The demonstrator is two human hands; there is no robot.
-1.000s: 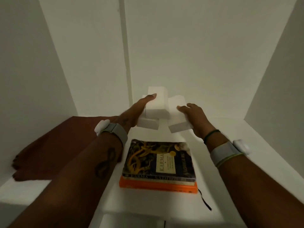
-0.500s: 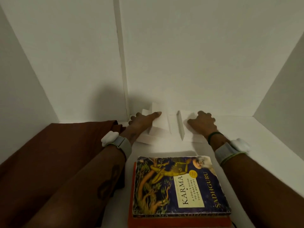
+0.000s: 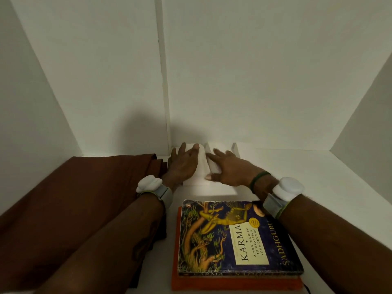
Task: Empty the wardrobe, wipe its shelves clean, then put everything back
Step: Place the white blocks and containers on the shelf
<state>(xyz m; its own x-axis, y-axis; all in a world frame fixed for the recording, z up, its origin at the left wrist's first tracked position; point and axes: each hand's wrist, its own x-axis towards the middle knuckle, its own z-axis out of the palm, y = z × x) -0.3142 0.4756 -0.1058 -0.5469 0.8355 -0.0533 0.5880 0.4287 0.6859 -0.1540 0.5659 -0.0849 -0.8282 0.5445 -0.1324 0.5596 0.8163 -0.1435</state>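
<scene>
Fingers of the left hand (image 3: 182, 166) lie straight and close together, flat on top of the white boxes (image 3: 200, 174) at the back of the wardrobe shelf (image 3: 322, 187); they grip nothing. Fingers of the right hand (image 3: 232, 169) are likewise extended and a little spread, palm down over the right part of the same group of boxes, with the thumb reaching toward the left hand. The boxes stand against the back wall (image 3: 254, 81), close to its vertical seam (image 3: 163, 81); how many there are cannot be told, since the hands cover most of them. Each wrist carries a grey band with a white device: left wrist band (image 3: 152, 186), right wrist band (image 3: 286, 190). A thin green bracelet (image 3: 259, 177) sits just beyond the right band, toward the hand. To the left, touching the left forearm, a folded brown cloth (image 3: 74, 198) lies on the shelf and reaches the back wall. Between the forearms, nearer the camera than the boxes and apart from them, a dark blue paperback titled "Karma" (image 3: 233, 238) lies face up on an orange book (image 3: 212, 283), both flat on the shelf.
</scene>
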